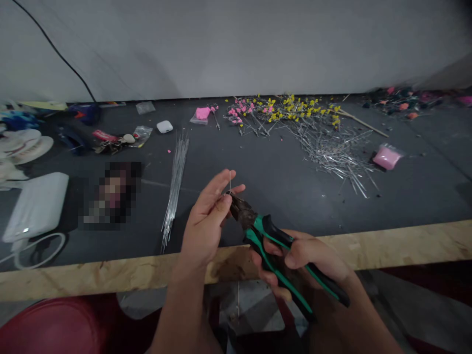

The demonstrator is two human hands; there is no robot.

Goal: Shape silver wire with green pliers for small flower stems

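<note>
The person's left hand point(204, 221) is nearly closed at the fingertips, pinching a thin wire point(230, 181) that stands upright over the table's front part point(217, 236); the right hand point(313, 250) is wrapped around the handles of green-and-black pliers point(250, 219), whose nose meets the wire beside the left thumb; whether the jaws bite on it cannot be told. The step in hand seems to be working the wire with the pliers; the next move likely calls for a steady pinch and a measured squeeze, fingertips kept clear of the nose. Among containers, a clear packet point(387, 156) at the right holds pink material; a pink lump point(202, 113) sits at a small clear bag point(194, 119); another clear bag point(145, 107) lies farther left, its contents unclear; the white case point(164, 127) looks closed, hiding its inside.
</note>
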